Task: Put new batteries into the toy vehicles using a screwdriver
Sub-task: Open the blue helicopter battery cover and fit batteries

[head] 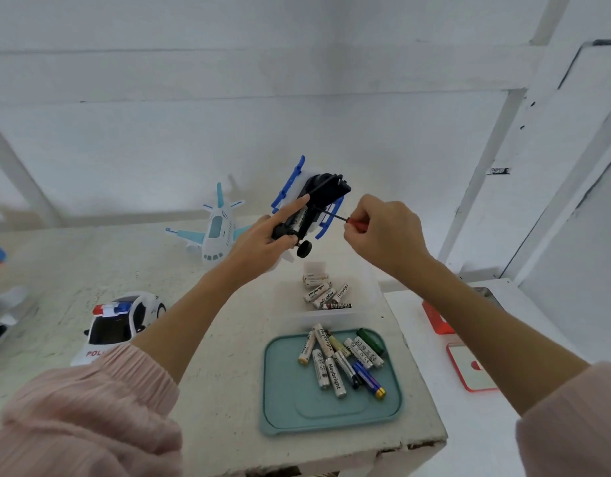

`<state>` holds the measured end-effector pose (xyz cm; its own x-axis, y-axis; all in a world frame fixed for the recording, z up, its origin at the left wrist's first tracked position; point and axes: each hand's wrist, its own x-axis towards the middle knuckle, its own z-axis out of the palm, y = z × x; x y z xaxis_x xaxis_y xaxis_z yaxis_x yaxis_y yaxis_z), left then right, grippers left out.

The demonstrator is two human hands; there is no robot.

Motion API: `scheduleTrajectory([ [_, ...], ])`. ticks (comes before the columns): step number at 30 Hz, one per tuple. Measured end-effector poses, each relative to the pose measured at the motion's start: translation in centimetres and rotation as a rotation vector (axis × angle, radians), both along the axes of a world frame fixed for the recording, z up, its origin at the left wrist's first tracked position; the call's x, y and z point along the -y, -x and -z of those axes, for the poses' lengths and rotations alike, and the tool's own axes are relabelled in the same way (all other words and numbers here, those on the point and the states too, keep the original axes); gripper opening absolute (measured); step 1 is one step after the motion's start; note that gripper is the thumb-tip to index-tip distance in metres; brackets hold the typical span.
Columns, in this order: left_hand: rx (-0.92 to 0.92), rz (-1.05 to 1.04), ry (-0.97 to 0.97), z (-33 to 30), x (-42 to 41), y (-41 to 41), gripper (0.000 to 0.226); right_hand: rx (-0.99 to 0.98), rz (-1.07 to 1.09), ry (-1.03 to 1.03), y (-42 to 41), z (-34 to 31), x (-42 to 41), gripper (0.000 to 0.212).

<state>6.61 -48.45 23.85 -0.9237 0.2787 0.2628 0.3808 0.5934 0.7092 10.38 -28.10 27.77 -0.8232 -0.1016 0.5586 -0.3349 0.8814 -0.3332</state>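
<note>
My left hand (263,246) holds a black, white and blue toy vehicle (314,201) upside down above the table, forefinger stretched along its underside. A battery (301,218) shows in its open compartment. My right hand (383,235) pinches a small red-handled screwdriver (357,223), whose thin shaft reaches left into the toy's underside. A clear box (366,304) below holds several batteries (323,292). Nearer me, a teal tray (280,390) carries several more loose batteries (342,359).
A white and blue toy airplane (216,232) stands at the back of the table. A toy police car (122,325) sits at the left, partly behind my left arm. Red objects (469,366) lie on a lower surface at the right. The table's chipped front edge (366,452) is close.
</note>
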Motion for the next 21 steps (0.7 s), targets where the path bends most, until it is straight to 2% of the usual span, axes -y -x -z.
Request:
scheduleTrajectory([
  [13, -0.014, 0.015, 0.116, -0.8, 1.2, 0.2, 0.061, 0.188, -0.049, 0.124, 1.0, -0.6, -0.2, 0.005],
  [21, -0.016, 0.038, 0.124, -1.1, 0.7, 0.5, 0.061, 0.072, -0.021, 0.169, 1.1, -0.1, -0.3, 0.006],
])
